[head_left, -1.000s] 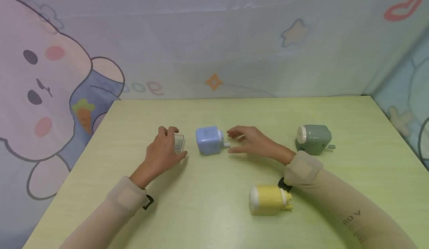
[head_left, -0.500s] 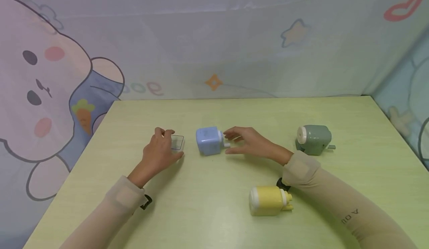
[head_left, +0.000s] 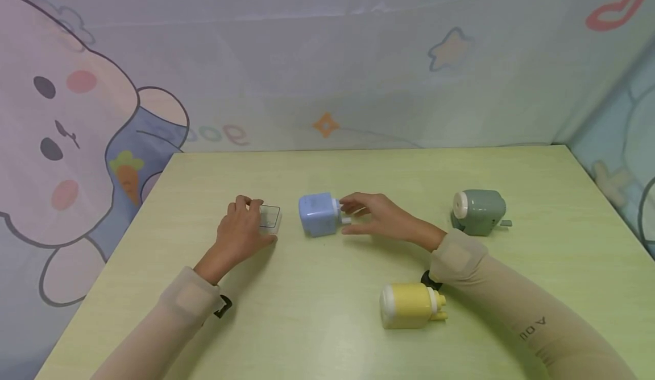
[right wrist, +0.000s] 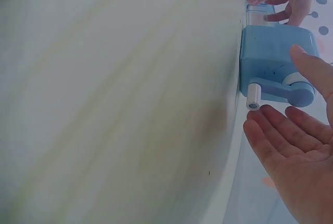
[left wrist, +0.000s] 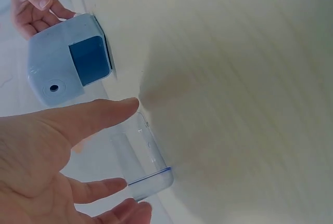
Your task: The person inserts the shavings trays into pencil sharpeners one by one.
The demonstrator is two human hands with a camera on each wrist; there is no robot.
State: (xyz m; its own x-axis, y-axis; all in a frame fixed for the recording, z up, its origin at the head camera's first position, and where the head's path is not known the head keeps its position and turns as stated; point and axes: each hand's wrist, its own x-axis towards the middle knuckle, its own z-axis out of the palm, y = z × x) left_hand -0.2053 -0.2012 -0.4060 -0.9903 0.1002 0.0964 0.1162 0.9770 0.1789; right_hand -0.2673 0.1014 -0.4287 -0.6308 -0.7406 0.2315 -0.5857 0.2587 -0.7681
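Observation:
A blue crank pencil sharpener (head_left: 318,215) stands between my two hands; its empty drawer slot shows in the left wrist view. Left of it, a clear shavings drawer (head_left: 270,218) sits on the table. Over that drawer is my left hand (head_left: 240,229), partly hiding it, thumb and fingers spread at opposite ends, with the thumb tip apart from it in the left wrist view. My right hand (head_left: 381,216) hovers by the crank handle (right wrist: 253,96), fingers loosely bent and palm holding nothing.
On the table (head_left: 317,289), a yellow pencil sharpener (head_left: 409,306) lies nearer me, close to my right sleeve. A green pencil sharpener (head_left: 480,212) stands at the right. Behind the table hangs a printed cloth (head_left: 358,73).
My left hand has shifted slightly left, uncovering more of the clear drawer, which keeps about the same place. My right hand has come slightly closer to the blue pencil sharpener's crank.

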